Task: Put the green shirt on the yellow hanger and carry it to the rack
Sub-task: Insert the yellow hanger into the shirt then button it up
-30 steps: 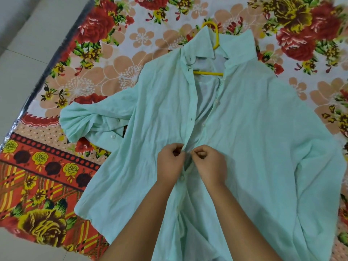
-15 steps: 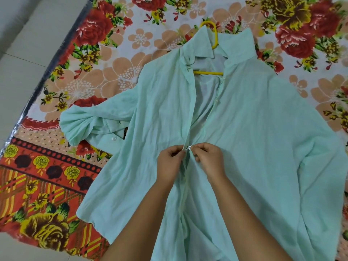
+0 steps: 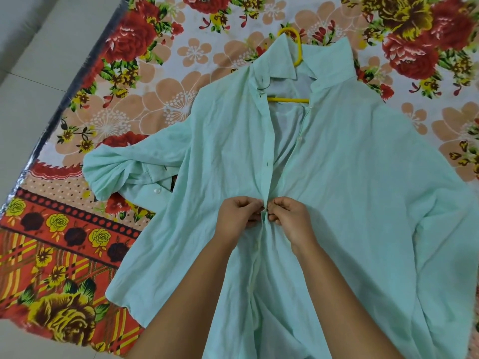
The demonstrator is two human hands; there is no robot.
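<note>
Two edges of the green shirt (image 3: 350,190) are pinched by curled fingers (image 3: 247,204) of left hand (image 3: 237,216) and right hand (image 3: 293,218); beyond the fingers, the yellow hanger (image 3: 287,100) is already seated; carriage to the rack is judged outstanding.

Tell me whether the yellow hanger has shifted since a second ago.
No. The yellow hanger lies where it did, its hook beside the same peach flower on the floral sheet.

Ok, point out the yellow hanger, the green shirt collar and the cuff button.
yellow hanger (image 3: 287,100): head view, on the crossbar showing in the open neck.
green shirt collar (image 3: 276,60): head view, on the flap left of the hook.
cuff button (image 3: 156,190): head view, on the white button itself.
</note>
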